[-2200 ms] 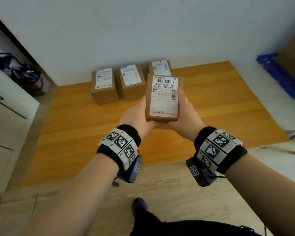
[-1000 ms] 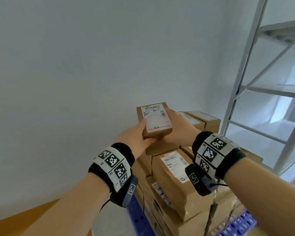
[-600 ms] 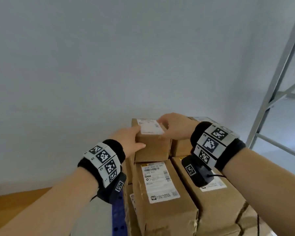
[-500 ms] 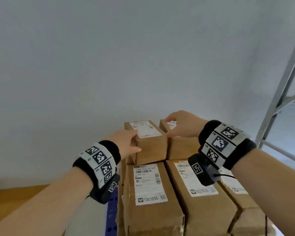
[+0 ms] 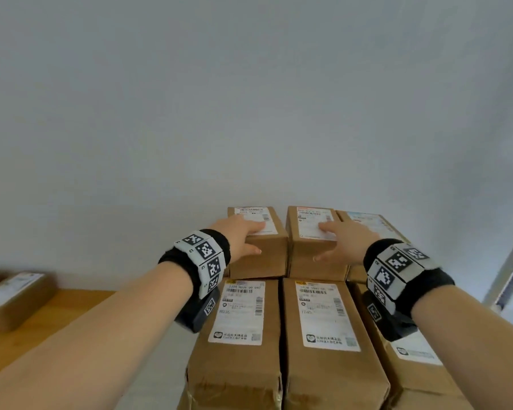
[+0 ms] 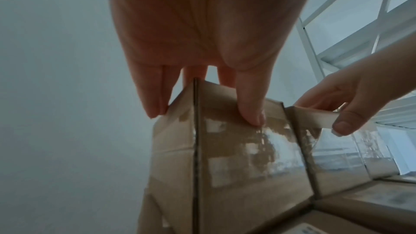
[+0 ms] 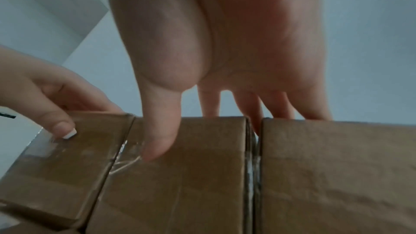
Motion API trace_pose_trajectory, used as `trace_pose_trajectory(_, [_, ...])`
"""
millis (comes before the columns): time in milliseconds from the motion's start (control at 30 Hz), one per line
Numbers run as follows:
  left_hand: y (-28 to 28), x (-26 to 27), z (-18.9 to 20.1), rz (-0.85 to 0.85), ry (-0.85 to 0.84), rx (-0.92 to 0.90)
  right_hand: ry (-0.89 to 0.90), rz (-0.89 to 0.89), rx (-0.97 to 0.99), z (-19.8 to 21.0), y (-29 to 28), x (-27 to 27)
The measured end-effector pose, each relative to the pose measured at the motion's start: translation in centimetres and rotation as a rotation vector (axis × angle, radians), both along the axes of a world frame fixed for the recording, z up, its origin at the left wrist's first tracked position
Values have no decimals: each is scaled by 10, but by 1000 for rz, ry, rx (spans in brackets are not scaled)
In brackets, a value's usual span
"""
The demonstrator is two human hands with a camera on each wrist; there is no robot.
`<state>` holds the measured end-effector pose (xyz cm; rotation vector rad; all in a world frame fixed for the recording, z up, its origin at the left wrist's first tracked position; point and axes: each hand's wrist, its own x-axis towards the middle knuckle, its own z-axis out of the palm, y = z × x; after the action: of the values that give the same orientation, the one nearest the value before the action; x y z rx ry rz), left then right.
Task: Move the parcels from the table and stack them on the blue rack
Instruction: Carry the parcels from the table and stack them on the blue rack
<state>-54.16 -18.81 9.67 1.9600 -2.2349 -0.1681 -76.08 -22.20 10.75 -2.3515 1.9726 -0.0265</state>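
A small brown parcel point(image 5: 256, 255) with a white label sits on top of the stack of parcels, at the left end of the top row. My left hand point(image 5: 246, 235) rests on it, fingers flat across the label and thumb against the near face point(image 6: 236, 157). My right hand point(image 5: 335, 241) lies the same way on the neighbouring small parcel point(image 5: 308, 261), thumb on its front point(image 7: 180, 175). The two parcels stand side by side, touching. A third small parcel point(image 5: 367, 223) is to their right. The blue rack is hidden under the stack.
Larger labelled boxes point(image 5: 237, 335) point(image 5: 323, 335) carry the top row. At the far left, parcels point(image 5: 12, 297) lie on the wooden table point(image 5: 51, 321). A white metal shelf frame point(image 5: 510, 279) stands on the right. A plain wall is close behind the stack.
I carried the parcel from the table to the stack and set it down on the top row. My right hand left it and moved onto the neighbouring parcel.
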Motion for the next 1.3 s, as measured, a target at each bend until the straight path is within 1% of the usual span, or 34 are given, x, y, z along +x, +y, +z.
trace_pose_trajectory(100, [-2,5,2,-37,60,25,-17,-8,3,-1,3,2])
trace_pose_trajectory(167, [-5,6,3,-42,57,20,-8,-13,-3,0,4,4])
trace_pose_trajectory(367, [-11,-2,3,-72,-39,-2,-3,-18,-31,-3,4,5])
trace_pose_trajectory(500, [-13,1,2,-75,-45,-9,0,-1,-42,-1,4,4])
trace_pose_trajectory(800, [-18,-1,3,-91,-97,-13,9,-22,-55,-5,3,4])
trace_pose_trajectory(967, [-23,-20,-1,-120,-283,-118,20,-24,-56,-5,5,4])
trace_pose_trajectory(1033, [-24,-27,-5,-131,-278,-144,27,-19,-50,-4,6,4])
trace_pose_trajectory(1133, [-26,-34,-9,-147,-263,-136,39,-4,-44,-2,7,3])
trace_pose_trajectory(1300, [-26,-33,-16,-145,-310,-133,59,41,-54,6,10,2])
